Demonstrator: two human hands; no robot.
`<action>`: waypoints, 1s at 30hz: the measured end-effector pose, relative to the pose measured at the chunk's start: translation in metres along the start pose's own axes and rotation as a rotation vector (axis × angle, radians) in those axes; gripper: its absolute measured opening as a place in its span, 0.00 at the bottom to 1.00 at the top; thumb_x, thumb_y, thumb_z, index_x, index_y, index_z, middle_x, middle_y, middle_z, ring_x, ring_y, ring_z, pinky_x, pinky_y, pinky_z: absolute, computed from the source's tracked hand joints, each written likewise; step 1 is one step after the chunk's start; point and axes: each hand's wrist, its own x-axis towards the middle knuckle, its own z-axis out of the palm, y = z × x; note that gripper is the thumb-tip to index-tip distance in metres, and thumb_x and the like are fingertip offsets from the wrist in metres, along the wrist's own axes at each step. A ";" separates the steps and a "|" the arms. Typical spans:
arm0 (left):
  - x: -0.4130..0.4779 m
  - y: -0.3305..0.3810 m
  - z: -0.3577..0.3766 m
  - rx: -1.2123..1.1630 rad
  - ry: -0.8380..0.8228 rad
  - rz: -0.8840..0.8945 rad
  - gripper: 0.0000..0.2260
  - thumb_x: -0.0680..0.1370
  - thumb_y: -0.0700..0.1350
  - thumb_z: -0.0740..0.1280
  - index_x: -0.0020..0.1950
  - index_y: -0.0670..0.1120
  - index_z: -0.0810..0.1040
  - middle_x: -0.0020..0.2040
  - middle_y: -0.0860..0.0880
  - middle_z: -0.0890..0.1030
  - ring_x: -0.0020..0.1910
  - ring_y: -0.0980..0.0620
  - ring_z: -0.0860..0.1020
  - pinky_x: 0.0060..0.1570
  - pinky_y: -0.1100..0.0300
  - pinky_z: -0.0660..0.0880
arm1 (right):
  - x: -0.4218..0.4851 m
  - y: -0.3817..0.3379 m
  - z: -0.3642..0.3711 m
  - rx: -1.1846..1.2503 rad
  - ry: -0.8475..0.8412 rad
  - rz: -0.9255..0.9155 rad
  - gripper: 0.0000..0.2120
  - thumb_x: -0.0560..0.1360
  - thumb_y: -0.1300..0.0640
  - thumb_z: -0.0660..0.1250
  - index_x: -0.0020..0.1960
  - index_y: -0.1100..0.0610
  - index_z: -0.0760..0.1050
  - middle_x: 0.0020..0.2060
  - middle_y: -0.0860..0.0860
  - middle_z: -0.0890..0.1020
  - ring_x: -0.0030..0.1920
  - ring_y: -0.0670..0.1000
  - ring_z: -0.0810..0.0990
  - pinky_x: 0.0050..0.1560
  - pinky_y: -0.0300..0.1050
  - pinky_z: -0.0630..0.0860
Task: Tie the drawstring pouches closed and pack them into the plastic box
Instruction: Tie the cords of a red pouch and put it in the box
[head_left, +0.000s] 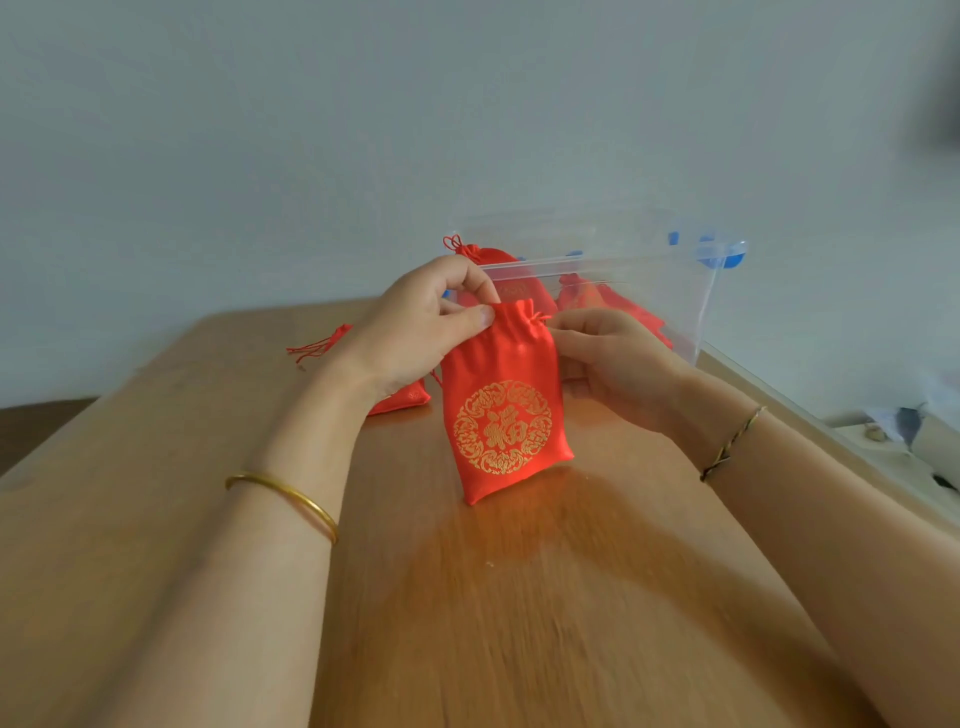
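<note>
Currently, left hand (415, 332) pinches the red satin gold-emblem drawstring pouch (506, 410) at its gathered neck; right hand (613, 364) pinches the cord. Recommend pulling evenly, pouch kept upright mid-counter.

Bare forearms; gold bangle (283, 498) left wrist, braided cord bracelet (731, 442) right.
</note>
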 end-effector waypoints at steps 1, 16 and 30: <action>0.000 -0.001 -0.001 -0.007 -0.009 -0.005 0.07 0.76 0.40 0.66 0.42 0.53 0.74 0.54 0.42 0.80 0.31 0.65 0.72 0.36 0.71 0.69 | -0.001 -0.001 -0.002 0.001 0.008 -0.011 0.08 0.77 0.59 0.62 0.42 0.56 0.77 0.33 0.49 0.81 0.34 0.46 0.79 0.38 0.40 0.78; -0.007 -0.023 -0.026 -0.049 -0.090 -0.402 0.08 0.79 0.46 0.62 0.47 0.43 0.77 0.39 0.47 0.80 0.31 0.56 0.75 0.35 0.66 0.74 | 0.002 -0.001 -0.008 0.024 0.235 -0.088 0.08 0.79 0.61 0.59 0.44 0.60 0.75 0.33 0.52 0.79 0.28 0.47 0.78 0.32 0.42 0.80; -0.005 -0.042 -0.036 0.270 0.282 -0.345 0.04 0.72 0.41 0.71 0.37 0.45 0.80 0.30 0.49 0.76 0.30 0.51 0.73 0.34 0.61 0.71 | 0.001 0.008 -0.016 -1.109 0.570 -0.281 0.09 0.77 0.59 0.57 0.56 0.57 0.71 0.41 0.56 0.82 0.43 0.60 0.80 0.44 0.56 0.76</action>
